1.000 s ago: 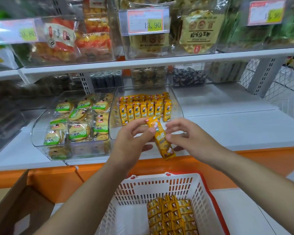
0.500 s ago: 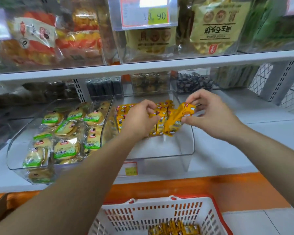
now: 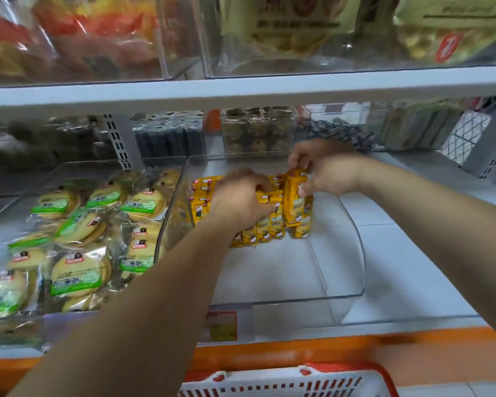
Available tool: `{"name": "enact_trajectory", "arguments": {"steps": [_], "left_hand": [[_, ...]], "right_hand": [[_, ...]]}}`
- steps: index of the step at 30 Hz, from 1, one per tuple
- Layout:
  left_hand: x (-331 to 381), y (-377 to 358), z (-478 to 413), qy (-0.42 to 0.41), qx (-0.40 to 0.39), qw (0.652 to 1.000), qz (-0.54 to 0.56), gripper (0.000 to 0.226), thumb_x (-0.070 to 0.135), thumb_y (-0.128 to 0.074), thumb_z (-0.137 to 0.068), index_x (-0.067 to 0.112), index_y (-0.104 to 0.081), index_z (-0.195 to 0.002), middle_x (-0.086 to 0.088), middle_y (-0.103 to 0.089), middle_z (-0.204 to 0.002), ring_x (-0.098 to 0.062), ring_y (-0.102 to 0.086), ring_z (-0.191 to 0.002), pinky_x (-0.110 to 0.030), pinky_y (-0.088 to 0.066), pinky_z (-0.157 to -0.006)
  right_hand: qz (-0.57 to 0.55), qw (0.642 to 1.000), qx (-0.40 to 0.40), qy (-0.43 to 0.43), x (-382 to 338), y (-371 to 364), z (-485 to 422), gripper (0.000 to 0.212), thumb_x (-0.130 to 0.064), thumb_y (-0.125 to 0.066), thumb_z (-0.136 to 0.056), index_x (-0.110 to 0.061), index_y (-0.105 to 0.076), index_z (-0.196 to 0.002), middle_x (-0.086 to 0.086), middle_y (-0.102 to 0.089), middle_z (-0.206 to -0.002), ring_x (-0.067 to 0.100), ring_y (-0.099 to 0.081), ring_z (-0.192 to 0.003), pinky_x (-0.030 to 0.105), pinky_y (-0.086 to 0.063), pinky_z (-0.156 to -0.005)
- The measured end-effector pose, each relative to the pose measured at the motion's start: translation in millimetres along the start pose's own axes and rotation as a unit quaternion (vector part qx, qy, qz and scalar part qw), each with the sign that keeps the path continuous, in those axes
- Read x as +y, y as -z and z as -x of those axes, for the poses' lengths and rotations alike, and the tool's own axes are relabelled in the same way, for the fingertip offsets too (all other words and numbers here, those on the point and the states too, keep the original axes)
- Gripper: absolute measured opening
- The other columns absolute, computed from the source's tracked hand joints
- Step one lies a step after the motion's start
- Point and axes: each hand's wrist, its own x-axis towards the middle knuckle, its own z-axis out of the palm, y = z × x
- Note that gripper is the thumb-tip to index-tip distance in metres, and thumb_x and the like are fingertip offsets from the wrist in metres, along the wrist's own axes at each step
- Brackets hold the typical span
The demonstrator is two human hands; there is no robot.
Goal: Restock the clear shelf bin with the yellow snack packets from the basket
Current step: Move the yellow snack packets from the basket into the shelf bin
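**Packet moved from the shelf edge into the bin**

A second ago both hands held one yellow packet slanted at mid-frame, in front of the clear bin (image 3: 298, 298). Now the right hand (image 3: 327, 170) pinches that packet (image 3: 293, 202) upright inside the bin, right of centre, at the right end of the row of packets (image 3: 199, 202). The left hand (image 3: 238, 199) has let go of it and lies over the top of the row, fingers curled onto the packets. The view has closed in and risen. The basket (image 3: 269, 386), earlier open to the packets inside, shows only its rim at the bottom edge — and the price tags at the top have left the frame.
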Motion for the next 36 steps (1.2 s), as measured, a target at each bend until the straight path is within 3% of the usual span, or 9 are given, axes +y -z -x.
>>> {"name": "enact_trajectory", "arguments": {"steps": [4, 9, 15, 18, 21, 25, 29, 33, 36], "left_hand": [[-2, -4, 1, 0.013, 0.012, 1.0, 0.02, 0.032, 0.049, -0.08, -0.078, 0.034, -0.071, -0.105, 0.005, -0.061, -0.115, -0.019, -0.054, -0.108, -0.029, -0.042, -0.084], [-5, -6, 1, 0.015, 0.008, 0.999, 0.041, 0.031, 0.049, -0.081, -0.079, 0.034, -0.07, -0.104, 0.005, -0.061, -0.112, -0.018, -0.054, -0.106, -0.028, -0.041, -0.081], [-7, -9, 2, 0.02, 0.006, 0.998, 0.057, 0.029, 0.047, -0.08, -0.081, 0.034, -0.069, -0.105, 0.007, -0.061, -0.111, -0.016, -0.054, -0.098, -0.027, -0.042, -0.077], [-8, -10, 3, 0.022, 0.006, 0.997, 0.071, 0.028, 0.044, -0.081, -0.081, 0.032, -0.07, -0.104, 0.006, -0.063, -0.113, -0.018, -0.058, -0.099, -0.029, -0.048, -0.08], [-7, -10, 3, 0.029, 0.011, 0.997, 0.066, 0.029, 0.045, -0.081, -0.08, 0.033, -0.07, -0.104, 0.006, -0.063, -0.112, -0.018, -0.058, -0.098, -0.029, -0.051, -0.081], [-3, -12, 4, 0.027, 0.025, 0.999, 0.037, 0.038, 0.046, -0.08, -0.08, 0.032, -0.066, -0.113, 0.006, -0.063, -0.117, -0.019, -0.059, -0.105, -0.033, -0.051, -0.089], [5, -10, 2, -0.008, 0.026, 0.999, 0.023, 0.059, 0.048, -0.077, -0.078, 0.032, -0.057, -0.132, 0.004, -0.061, -0.131, -0.022, -0.056, -0.119, -0.041, -0.047, -0.102], [13, -17, -4, -0.066, -0.018, 0.997, -0.019, 0.074, 0.051, -0.075, -0.081, 0.034, -0.043, -0.146, 0.003, -0.054, -0.143, -0.024, -0.051, -0.128, -0.042, -0.046, -0.105], [18, -23, -12, -0.111, -0.023, 0.991, -0.065, 0.083, 0.058, -0.071, -0.083, 0.031, -0.035, -0.153, -0.001, -0.048, -0.152, -0.027, -0.046, -0.136, -0.043, -0.042, -0.11]], "right_hand": [[0.063, 0.998, -0.011, -0.006, -4, 2, -3, 0.044, -0.019, -0.088, -0.07, -0.029, -0.055, -0.097, -0.005, -0.058, -0.094, 0.018, -0.057, -0.084, 0.029, -0.043, -0.065], [0.118, 0.993, -0.011, -0.02, -14, 0, -1, 0.045, -0.022, -0.089, -0.068, -0.028, -0.056, -0.098, 0.0, -0.061, -0.101, 0.022, -0.06, -0.092, 0.033, -0.051, -0.074], [0.138, 0.989, 0.044, -0.035, -16, 4, 2, 0.043, -0.027, -0.089, -0.066, -0.034, -0.054, -0.091, -0.006, -0.061, -0.093, 0.02, -0.059, -0.083, 0.028, -0.044, -0.062], [0.155, 0.986, 0.042, -0.047, -18, -5, -3, 0.044, -0.03, -0.087, -0.069, -0.032, -0.058, -0.101, -0.002, -0.062, -0.102, 0.024, -0.061, -0.09, 0.034, -0.053, -0.073], [0.228, 0.972, 0.006, -0.05, -21, -16, -10, 0.051, -0.038, -0.085, -0.072, -0.029, -0.058, -0.114, 0.001, -0.064, -0.11, 0.022, -0.057, -0.09, 0.029, -0.045, -0.068], [0.314, 0.948, -0.032, -0.038, -25, -25, -19, 0.052, -0.049, -0.086, -0.065, -0.027, -0.065, -0.106, -0.001, -0.065, -0.105, 0.022, -0.058, -0.093, 0.032, -0.048, -0.077], [0.239, 0.969, -0.045, -0.048, -20, -18, -12, 0.052, -0.051, -0.082, -0.069, -0.027, -0.069, -0.113, 0.001, -0.066, -0.11, 0.023, -0.061, -0.099, 0.035, -0.054, -0.086], [0.063, 0.989, 0.119, -0.06, 2, -12, 26, 0.04, -0.046, -0.075, -0.079, -0.026, -0.069, -0.113, 0.005, -0.065, -0.116, 0.023, -0.059, -0.109, 0.032, -0.049, -0.089], [-0.029, 0.987, 0.141, -0.072, 4, -21, 61, 0.055, -0.048, -0.073, -0.076, -0.031, -0.06, -0.127, 0.001, -0.06, -0.129, 0.02, -0.058, -0.116, 0.029, -0.046, -0.092]]}}
